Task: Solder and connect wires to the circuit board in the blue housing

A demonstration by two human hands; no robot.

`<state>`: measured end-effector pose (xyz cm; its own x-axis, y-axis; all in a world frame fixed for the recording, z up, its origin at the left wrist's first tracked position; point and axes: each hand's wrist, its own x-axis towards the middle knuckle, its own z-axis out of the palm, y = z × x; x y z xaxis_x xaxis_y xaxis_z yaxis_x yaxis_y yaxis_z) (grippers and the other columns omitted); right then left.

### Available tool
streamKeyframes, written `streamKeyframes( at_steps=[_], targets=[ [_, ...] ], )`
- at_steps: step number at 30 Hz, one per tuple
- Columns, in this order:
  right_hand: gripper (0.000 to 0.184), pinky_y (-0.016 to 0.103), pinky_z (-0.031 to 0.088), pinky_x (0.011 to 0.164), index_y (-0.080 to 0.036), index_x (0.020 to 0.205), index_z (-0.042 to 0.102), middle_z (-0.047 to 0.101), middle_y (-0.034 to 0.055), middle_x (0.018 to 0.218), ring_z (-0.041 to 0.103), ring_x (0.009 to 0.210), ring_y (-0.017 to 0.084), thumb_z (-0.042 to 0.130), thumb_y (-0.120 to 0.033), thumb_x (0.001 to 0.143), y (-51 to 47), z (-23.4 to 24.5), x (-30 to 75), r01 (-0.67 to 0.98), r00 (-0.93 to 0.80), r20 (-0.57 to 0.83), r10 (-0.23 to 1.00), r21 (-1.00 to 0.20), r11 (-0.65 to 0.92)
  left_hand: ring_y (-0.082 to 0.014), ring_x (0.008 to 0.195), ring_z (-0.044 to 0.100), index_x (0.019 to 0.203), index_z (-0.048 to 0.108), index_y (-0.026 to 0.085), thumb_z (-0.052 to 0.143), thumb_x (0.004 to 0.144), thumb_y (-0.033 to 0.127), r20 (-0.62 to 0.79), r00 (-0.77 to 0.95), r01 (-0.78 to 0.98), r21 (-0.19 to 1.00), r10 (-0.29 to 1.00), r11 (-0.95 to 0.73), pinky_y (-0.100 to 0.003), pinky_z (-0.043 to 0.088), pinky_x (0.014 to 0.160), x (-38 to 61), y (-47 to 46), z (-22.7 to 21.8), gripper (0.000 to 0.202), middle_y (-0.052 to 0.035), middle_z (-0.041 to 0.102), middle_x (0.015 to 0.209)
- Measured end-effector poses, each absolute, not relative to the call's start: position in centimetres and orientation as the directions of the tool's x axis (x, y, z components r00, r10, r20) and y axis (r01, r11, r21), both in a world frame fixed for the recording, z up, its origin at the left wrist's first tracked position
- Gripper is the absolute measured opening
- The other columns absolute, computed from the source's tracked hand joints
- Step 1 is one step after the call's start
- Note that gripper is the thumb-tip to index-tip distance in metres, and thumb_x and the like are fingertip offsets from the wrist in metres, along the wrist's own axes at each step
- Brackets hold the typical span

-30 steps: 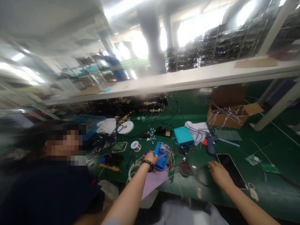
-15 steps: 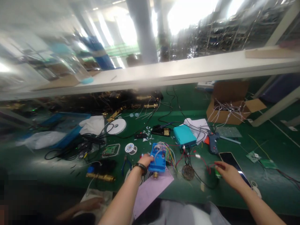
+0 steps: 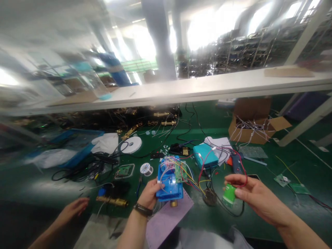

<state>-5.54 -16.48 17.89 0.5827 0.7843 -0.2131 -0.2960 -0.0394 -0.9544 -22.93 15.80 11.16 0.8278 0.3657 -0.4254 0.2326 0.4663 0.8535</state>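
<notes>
My left hand (image 3: 150, 193), with a dark wristband, grips the left side of an open blue plastic housing (image 3: 168, 188). A green circuit board (image 3: 181, 172) and several coloured wires sit at the housing's upper right, and a brass fitting (image 3: 173, 203) sticks out below. Between the thumb and fingers of my right hand (image 3: 249, 190) is a small green block (image 3: 229, 194), perhaps a wrapped battery pack. A red wire loops up from near that hand toward the teal box (image 3: 205, 154). Under the housing lies a pinkish sheet (image 3: 168, 221).
Another person's hand (image 3: 75, 207) is at the left, near a brass fitting with a blue cap (image 3: 112, 201). A solder spool (image 3: 146, 169), a glue gun (image 3: 236, 164), a round dark disc (image 3: 209, 197) and a carton of white cables (image 3: 249, 133) stand around. A shelf (image 3: 166, 88) crosses above.
My right hand has lifted the green block and brought it left, its red wire now arching up. The blue housing is raised and tilted toward me. The other person's hand has moved up and left.
</notes>
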Motion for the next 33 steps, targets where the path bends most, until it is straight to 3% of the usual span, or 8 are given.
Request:
streamKeyframes(
  at_steps=[7,13,16,19,22,25,29,33],
  targets=[
    [0.021,0.028,0.045,0.084,-0.021,0.103,0.059,0.057,0.0039,0.103,0.053,0.098,0.016,0.062,-0.021,0.082,-8.0,24.7,-9.1,0.341,0.515,0.339,0.787,-0.924,0.174,-0.0133,0.061,0.057,0.088,0.063,0.009,0.064,0.069,0.025,-0.361,0.762,0.156,0.908,0.538,0.388,-0.023,0.043,0.055,-23.3,10.9,16.0,0.025,-0.0061,0.064,0.075],
    [0.005,0.037,0.045,0.085,-0.013,0.081,0.064,0.061,0.0085,0.093,0.054,0.094,0.022,0.065,-0.015,0.077,-3.9,23.1,-10.3,0.813,0.398,0.391,0.83,-0.569,-0.122,-0.0127,0.057,0.056,0.083,0.063,0.012,0.063,0.068,0.024,-0.344,0.742,0.096,0.904,0.575,0.417,-0.023,0.044,0.053,-22.4,8.3,17.2,0.018,-0.0028,0.063,0.071],
    [0.016,0.038,0.044,0.089,-0.013,0.096,0.064,0.056,0.0116,0.112,0.051,0.104,0.024,0.061,-0.016,0.081,-6.3,24.6,-9.2,0.856,0.338,0.417,0.844,-0.509,-0.091,-0.0105,0.05,0.052,0.072,0.062,0.012,0.065,0.066,0.025,-0.366,0.711,0.071,0.887,0.6,0.456,-0.022,0.041,0.048,-22.0,8.4,17.6,0.015,-0.0009,0.06,0.062],
    [0.02,0.03,0.043,0.092,-0.021,0.105,0.063,0.057,0.0054,0.113,0.053,0.104,0.017,0.049,-0.022,0.09,-11.3,26.2,-7.2,0.839,0.3,0.435,0.849,-0.544,-0.018,-0.0104,0.049,0.053,0.063,0.06,0.011,0.069,0.063,0.024,-0.359,0.706,-0.001,0.861,0.611,0.508,-0.022,0.042,0.048,-21.5,9.1,18.6,0.015,-0.0003,0.06,0.058],
    [0.019,0.03,0.041,0.093,-0.026,0.102,0.063,0.06,0.0011,0.107,0.054,0.102,0.017,0.051,-0.033,0.089,-16.5,24.5,-4.8,0.725,0.58,0.408,0.706,-0.654,-0.218,-0.0134,0.054,0.057,0.067,0.062,0.011,0.071,0.061,0.022,-0.348,0.706,-0.05,0.845,0.617,0.533,-0.025,0.046,0.052,-20.6,10.2,20.0,0.016,-0.0019,0.063,0.063],
    [0.026,0.03,0.044,0.085,-0.023,0.101,0.063,0.061,0.0031,0.103,0.056,0.097,0.02,0.049,-0.041,0.088,-19.4,19.0,-4.3,0.546,0.761,0.21,0.614,-0.719,-0.43,-0.0142,0.057,0.059,0.071,0.062,0.01,0.071,0.06,0.021,-0.321,0.694,-0.078,0.856,0.644,0.511,-0.026,0.047,0.053,-19.4,11.4,21.6,0.018,-0.0028,0.064,0.066],
    [0.028,0.026,0.046,0.077,-0.019,0.092,0.064,0.063,0.0048,0.091,0.058,0.087,0.017,0.037,-0.029,0.093,-18.6,10.3,-7.7,0.527,0.509,-0.074,0.858,-0.761,-0.378,-0.0139,0.057,0.059,0.073,0.06,0.01,0.07,0.06,0.018,-0.289,0.706,-0.102,0.862,0.646,0.496,-0.025,0.048,0.052,-17.9,12.5,23.7,0.018,-0.0017,0.063,0.067],
    [0.024,0.026,0.045,0.081,-0.016,0.091,0.066,0.065,0.0062,0.09,0.059,0.087,0.018,0.043,-0.018,0.085,-15.4,3.8,-11.0,0.605,0.273,-0.125,0.954,-0.748,-0.271,-0.0128,0.058,0.059,0.075,0.059,0.011,0.067,0.062,0.014,-0.273,0.726,-0.104,0.864,0.631,0.493,-0.025,0.05,0.053,-16.8,12.9,26.1,0.015,-0.0014,0.063,0.071]
  ],
)
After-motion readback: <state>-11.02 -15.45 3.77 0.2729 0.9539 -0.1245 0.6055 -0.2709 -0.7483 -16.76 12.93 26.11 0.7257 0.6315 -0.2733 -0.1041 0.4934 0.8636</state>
